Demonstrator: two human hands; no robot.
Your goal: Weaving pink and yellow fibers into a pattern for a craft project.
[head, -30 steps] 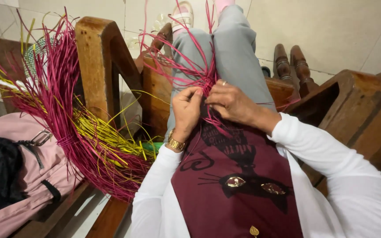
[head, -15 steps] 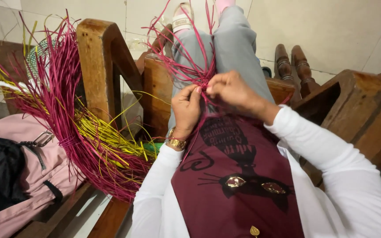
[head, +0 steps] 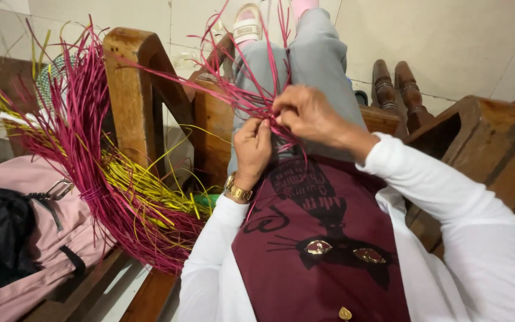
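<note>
At the far left, a pink backpack (head: 13,238) with a black item on it is seen lying on a wooden bench (head: 144,298). Beside it, a large bundle of magenta strands (head: 90,173), mixed with yellow-green ones, is fanned out against a thick wooden armrest (head: 127,95).

In the middle of the view, a small woven piece of magenta strands (head: 256,101) is held above the lap, over grey trousers. The left hand (head: 253,146), with a gold watch at the wrist, is closed around the lower part of the weave, the fingers curled tight and the thumb pressed against the strands. Just to its right, the right hand (head: 308,113) is pinched shut on the same strands from above, the two hands almost touching. Loose ends are splayed upward and to the left from the grip. Exactly which strand is being crossed cannot be told, since the fingers cover the working point.

For the weaving to be done well, the finished part would probably need to be kept firmly clamped by the left hand while a single strand is drawn snug by the right, so that tension is kept even and the loose ends are not tangled.

At the right, a white sleeve and a dark wooden chair frame (head: 484,149) are seen.
</note>
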